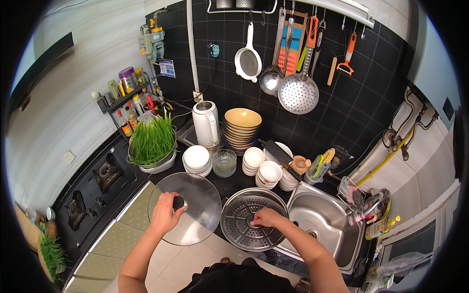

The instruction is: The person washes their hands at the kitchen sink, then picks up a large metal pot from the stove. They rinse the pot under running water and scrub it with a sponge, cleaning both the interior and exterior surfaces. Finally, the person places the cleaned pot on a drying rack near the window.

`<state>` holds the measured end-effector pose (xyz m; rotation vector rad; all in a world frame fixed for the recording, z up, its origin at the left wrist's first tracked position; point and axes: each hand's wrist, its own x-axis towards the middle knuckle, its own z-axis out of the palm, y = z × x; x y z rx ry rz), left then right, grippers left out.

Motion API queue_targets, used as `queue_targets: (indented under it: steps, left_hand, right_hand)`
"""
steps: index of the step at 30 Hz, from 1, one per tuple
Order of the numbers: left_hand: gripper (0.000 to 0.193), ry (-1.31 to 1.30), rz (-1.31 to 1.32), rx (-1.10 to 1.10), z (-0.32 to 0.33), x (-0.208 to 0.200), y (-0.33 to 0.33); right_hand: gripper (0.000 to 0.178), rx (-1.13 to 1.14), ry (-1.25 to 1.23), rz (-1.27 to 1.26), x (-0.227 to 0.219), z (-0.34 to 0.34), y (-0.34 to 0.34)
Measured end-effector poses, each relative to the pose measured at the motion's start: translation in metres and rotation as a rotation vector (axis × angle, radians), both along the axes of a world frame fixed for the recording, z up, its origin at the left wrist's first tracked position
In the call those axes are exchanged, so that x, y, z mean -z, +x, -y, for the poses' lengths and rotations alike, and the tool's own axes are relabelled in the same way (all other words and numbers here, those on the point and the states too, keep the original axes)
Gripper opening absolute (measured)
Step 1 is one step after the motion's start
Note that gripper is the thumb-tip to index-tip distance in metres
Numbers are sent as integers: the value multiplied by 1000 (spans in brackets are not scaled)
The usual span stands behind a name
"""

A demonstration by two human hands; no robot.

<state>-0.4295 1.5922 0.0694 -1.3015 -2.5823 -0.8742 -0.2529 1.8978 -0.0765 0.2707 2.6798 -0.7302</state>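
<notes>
My left hand [166,213] is closed round the black knob of a round glass pot lid [198,222], which it holds up beside the counter edge, left of the pot. My right hand [266,218] pinches the middle of a perforated metal steamer rack [237,229]. That rack lies in the mouth of a wide metal pot [226,201] at the counter's front edge. The fingertips of my right hand cover the centre of the rack, and what lies under it is hidden.
Right of the pot is a steel sink [344,234]. Behind stand white bowls [254,158], glass bowls [224,163], a yellow bowl stack [243,119] and a white kettle [206,124]. Green chives [151,141] fill a basket near the gas stove [107,171]. A skimmer [298,94] hangs above.
</notes>
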Motion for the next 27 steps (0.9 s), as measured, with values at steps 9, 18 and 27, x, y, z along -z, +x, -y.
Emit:
queue_targets:
  steps: [9,18,27]
  left_hand:
    - [36,-8,10,26,-12,-8,6]
    - [35,-9,24,254,-73,-22,18]
    - [35,83,9,836,-182,-32,81]
  right_hand:
    - [29,-7,189,-257,5,9,14]
    - [21,291,291,-499,-56,13,109]
    - [19,970,557,-487,-76,65,276]
